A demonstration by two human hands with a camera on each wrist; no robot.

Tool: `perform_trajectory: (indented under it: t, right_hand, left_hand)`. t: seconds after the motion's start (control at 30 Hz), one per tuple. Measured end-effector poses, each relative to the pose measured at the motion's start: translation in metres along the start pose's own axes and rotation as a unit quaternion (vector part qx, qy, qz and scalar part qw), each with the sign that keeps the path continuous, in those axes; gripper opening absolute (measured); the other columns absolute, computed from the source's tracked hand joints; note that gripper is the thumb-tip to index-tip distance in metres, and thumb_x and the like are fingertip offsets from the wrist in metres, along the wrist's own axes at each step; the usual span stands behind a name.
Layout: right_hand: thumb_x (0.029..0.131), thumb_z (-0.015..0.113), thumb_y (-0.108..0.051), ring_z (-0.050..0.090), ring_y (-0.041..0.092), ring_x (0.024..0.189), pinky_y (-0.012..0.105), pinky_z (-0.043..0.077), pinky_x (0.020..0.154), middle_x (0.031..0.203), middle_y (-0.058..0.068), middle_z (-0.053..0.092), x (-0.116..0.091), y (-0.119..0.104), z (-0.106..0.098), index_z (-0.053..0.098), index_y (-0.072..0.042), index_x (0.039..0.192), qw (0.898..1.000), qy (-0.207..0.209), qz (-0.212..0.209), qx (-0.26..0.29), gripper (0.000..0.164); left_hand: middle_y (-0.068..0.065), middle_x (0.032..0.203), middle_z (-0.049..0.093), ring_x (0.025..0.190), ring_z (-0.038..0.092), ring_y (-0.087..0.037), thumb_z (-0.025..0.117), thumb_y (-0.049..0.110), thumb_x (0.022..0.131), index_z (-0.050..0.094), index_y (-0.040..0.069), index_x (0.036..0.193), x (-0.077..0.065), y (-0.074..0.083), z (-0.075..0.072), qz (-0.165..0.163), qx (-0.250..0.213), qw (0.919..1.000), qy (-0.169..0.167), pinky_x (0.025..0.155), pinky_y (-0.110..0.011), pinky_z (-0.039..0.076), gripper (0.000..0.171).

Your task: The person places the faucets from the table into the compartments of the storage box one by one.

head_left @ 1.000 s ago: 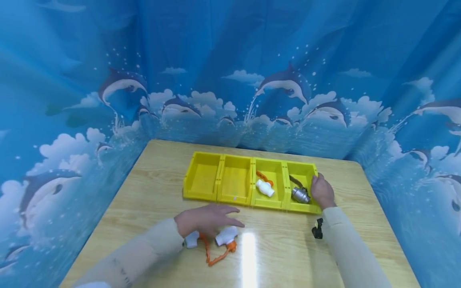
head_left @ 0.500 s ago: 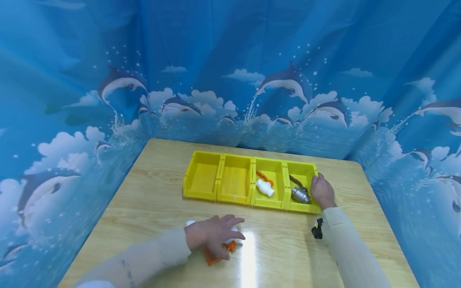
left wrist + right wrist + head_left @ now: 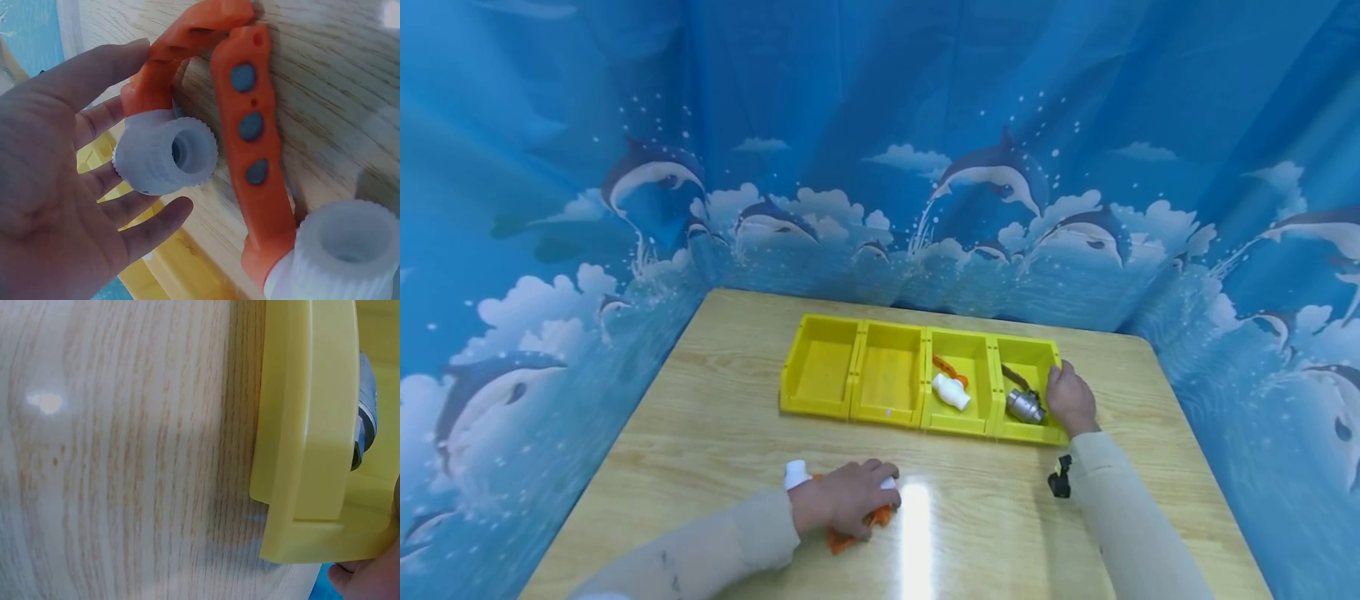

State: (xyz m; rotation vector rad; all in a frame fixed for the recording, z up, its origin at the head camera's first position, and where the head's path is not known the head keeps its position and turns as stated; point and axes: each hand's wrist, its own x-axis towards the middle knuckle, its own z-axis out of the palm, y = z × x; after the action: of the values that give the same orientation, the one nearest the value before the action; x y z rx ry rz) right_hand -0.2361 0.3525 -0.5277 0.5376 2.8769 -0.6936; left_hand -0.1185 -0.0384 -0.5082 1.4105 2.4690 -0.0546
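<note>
My left hand is over the table, its fingers bent round a white plastic ball valve with an orange lever handle. In the left wrist view the thumb lies against that handle and the fingers pass behind the white body. A second white ball valve, its orange handle dotted with grey, lies right beside it; the hand partly hides both in the head view. At the right, my right hand grips the side rim of the end yellow bin. Inside that bin is a silver metal valve with a dark handle.
Several joined yellow bins stand in a row on the wooden table. One holds another white valve with an orange handle. A small black piece shows beside the right sleeve. Blue dolphin curtains surround the table.
My left hand has come down over the valves and its spread fingers have bent round one of them. The right hand stays at the bin's rim.
</note>
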Motion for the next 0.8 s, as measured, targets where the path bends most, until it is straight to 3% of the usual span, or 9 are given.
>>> perform_trajectory:
  t: [0.27, 0.57, 0.8]
  right_hand:
    - [0.105, 0.005, -0.037, 0.038, 0.049, 0.129, 0.057, 0.029, 0.108, 0.142, 0.035, 0.035, 0.000, 0.000, 0.001, 0.017, 0.010, 0.149, 1.000, -0.003, 0.006, 0.005, 0.065]
    - [0.105, 0.007, -0.036, 0.038, 0.048, 0.129, 0.057, 0.029, 0.109, 0.142, 0.035, 0.036, 0.000, 0.000, 0.002, 0.017, 0.010, 0.149, 1.000, 0.000, 0.006, 0.007, 0.064]
    - [0.105, 0.006, -0.036, 0.039, 0.049, 0.128, 0.057, 0.031, 0.108, 0.141, 0.035, 0.036, -0.001, -0.001, 0.001, 0.018, 0.010, 0.149, 1.000, 0.002, 0.005, 0.007, 0.064]
  left_hand:
    - [-0.003, 0.136, 0.046, 0.123, 0.045, -0.021, 0.079, 0.035, 0.076, 0.061, 0.029, 0.114, 0.001, 0.005, 0.007, 0.015, 0.036, 0.9985, 0.038, 0.084, -0.032, 0.048, 0.043]
    - [-0.004, 0.134, 0.048, 0.115, 0.048, -0.019, 0.075, 0.035, 0.081, 0.062, 0.026, 0.113, 0.000, 0.011, 0.014, -0.018, 0.045, 0.9970, 0.059, 0.079, -0.031, 0.049, 0.035]
    - [-0.004, 0.131, 0.048, 0.109, 0.051, -0.019, 0.073, 0.028, 0.082, 0.060, 0.025, 0.106, 0.003, 0.014, 0.019, -0.045, 0.017, 0.9959, 0.076, 0.075, -0.030, 0.049, 0.028]
